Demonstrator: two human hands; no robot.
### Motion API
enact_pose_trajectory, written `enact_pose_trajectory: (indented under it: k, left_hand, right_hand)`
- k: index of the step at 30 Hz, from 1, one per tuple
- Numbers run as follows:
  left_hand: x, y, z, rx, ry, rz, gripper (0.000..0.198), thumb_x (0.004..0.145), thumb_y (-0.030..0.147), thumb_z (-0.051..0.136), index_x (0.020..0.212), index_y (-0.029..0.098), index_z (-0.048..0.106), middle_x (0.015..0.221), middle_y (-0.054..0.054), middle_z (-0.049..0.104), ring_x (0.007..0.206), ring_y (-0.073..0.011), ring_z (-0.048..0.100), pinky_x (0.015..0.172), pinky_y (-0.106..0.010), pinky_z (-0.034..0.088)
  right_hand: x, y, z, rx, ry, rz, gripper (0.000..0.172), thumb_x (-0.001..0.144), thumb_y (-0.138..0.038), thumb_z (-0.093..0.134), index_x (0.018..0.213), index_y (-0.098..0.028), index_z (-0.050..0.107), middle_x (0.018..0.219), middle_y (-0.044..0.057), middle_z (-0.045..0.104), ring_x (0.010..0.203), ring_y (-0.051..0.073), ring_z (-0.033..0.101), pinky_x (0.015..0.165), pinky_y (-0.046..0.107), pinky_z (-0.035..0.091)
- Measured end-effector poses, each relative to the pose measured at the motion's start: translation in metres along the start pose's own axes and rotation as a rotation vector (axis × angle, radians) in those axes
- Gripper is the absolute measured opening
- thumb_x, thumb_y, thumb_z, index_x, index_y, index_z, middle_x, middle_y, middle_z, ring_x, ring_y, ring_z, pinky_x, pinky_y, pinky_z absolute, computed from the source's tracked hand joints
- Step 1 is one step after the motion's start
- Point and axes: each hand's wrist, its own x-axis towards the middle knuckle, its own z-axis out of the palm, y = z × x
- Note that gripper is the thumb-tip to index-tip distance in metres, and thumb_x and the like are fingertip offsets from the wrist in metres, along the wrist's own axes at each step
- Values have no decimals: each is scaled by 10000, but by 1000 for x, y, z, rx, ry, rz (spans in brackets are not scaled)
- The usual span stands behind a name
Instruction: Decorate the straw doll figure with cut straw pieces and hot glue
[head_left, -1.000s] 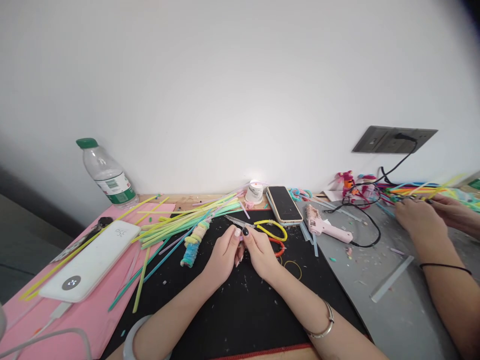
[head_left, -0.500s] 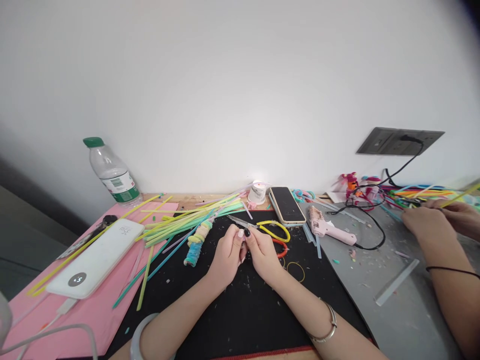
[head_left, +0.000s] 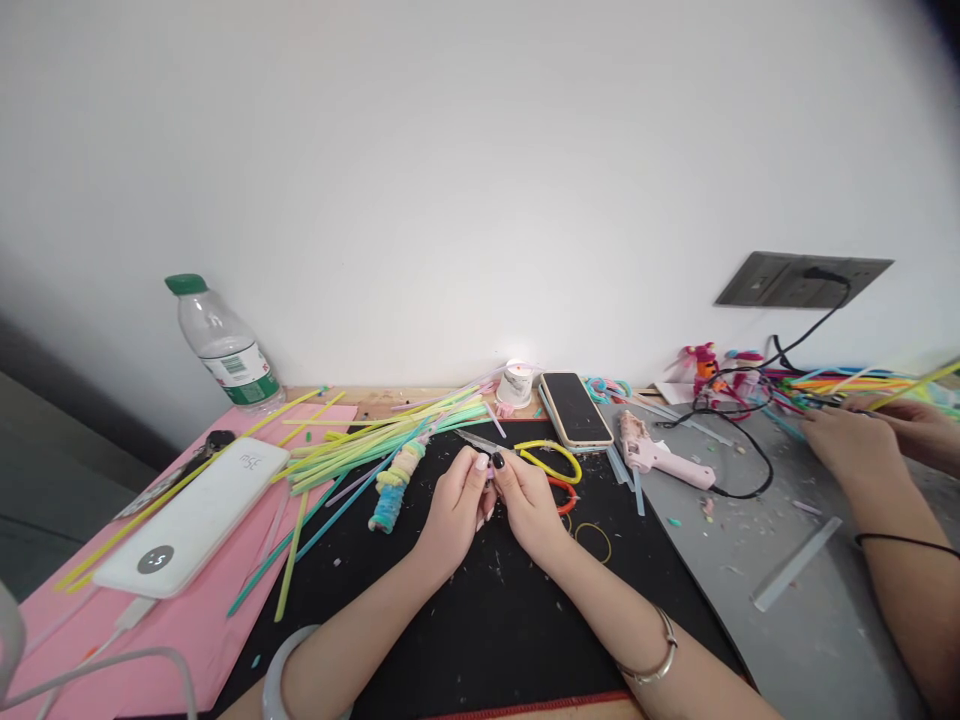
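Above the black mat (head_left: 510,640) my left hand (head_left: 454,500) and my right hand (head_left: 529,500) meet, thumbs side by side. Both are closed on a small light purple piece (head_left: 490,474), mostly covered by the fingers; its exact kind is unclear. Scissors (head_left: 551,460) with yellow and orange-red handles lie just behind my right hand. To the left of my left hand rests a thick roll of coiled fuzzy pipe cleaner (head_left: 394,490) in blue, yellow and pink. Loose pipe cleaners (head_left: 360,450) in yellow, green, blue and purple spread behind it.
A pink glue gun (head_left: 664,462), a phone (head_left: 575,408), a paper cup (head_left: 515,385) and rubber bands (head_left: 594,543) lie around. On the left are a white power bank (head_left: 195,515) and a bottle (head_left: 229,345). A co-worker's hands (head_left: 862,440) work at the right with pipe cleaners.
My thumbs have moved slightly apart, and more of the purple piece shows between them. Otherwise my hands stay in nearly the same place.
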Motion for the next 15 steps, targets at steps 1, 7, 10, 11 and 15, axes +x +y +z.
enact_pose_trajectory:
  k: [1, 7, 10, 11, 15]
  left_hand:
    - [0, 0, 0, 3, -5, -1, 331, 924, 440, 328, 690, 210, 370, 511, 68, 417, 426, -78, 372, 409, -194, 300]
    - [5, -2, -6, 86, -2, 12, 314, 921, 441, 322, 735, 210, 424, 536, 64, 454, 421, -84, 397, 424, -203, 322]
    - [9, 9, -15, 204, 28, 19, 294, 911, 423, 346, 743, 209, 457, 553, 56, 492, 425, -92, 434, 450, -217, 348]
    - [10, 17, -21, 252, 35, 19, 280, 901, 415, 370, 738, 208, 466, 556, 54, 501, 428, -94, 447, 465, -220, 358]
    - [18, 63, -60, 554, 62, 56, 241, 865, 404, 429, 765, 219, 547, 648, 30, 601, 517, -122, 541, 571, -243, 402]
  right_hand:
    - [0, 0, 0, 12, -2, -8, 387, 953, -423, 307, 687, -196, 474, 522, -6, 538, 484, 138, 521, 537, 265, 384]
    - [1, 3, -4, -105, 83, -62, 379, 947, -396, 330, 638, -191, 408, 549, -27, 439, 508, 109, 404, 520, 245, 304]
    - [2, 6, -7, -156, 156, -54, 372, 943, -385, 339, 625, -193, 362, 565, -38, 363, 521, 101, 329, 510, 243, 259]
    - [3, 7, -8, -156, 166, -44, 371, 944, -385, 334, 627, -193, 353, 564, -40, 348, 522, 101, 317, 508, 243, 251]
    - [3, 11, -10, -143, 194, 4, 384, 943, -411, 318, 624, -196, 320, 560, -44, 312, 521, 98, 278, 498, 245, 220]
